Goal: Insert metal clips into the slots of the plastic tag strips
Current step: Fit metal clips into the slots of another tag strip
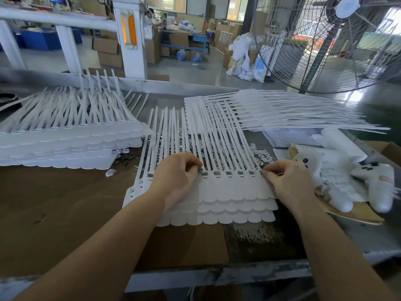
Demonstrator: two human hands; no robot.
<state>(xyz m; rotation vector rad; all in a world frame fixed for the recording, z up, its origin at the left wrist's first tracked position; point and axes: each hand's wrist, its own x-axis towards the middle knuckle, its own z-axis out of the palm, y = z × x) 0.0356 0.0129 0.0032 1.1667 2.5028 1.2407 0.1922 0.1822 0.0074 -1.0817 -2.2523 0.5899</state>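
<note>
A short stack of white plastic tag strips (227, 192) lies before me, tails pointing away. The top strip's slots run in a row, and several on the right hold dark metal clips (228, 173). My left hand (175, 179) rests on the strip and pinches a small metal clip (200, 169) at a slot near the middle. At the strip's right end my right hand (286, 181) pinches something small; what it is I cannot tell. Loose metal clips (173, 148) lie in a heap under the tails.
A tall stack of tag strips (65, 144) sits at the left and another fans out at the back right (282, 111). Small white caps (262, 155), papers and white gloves (373, 183) lie at the right. A large fan (325, 44) stands behind.
</note>
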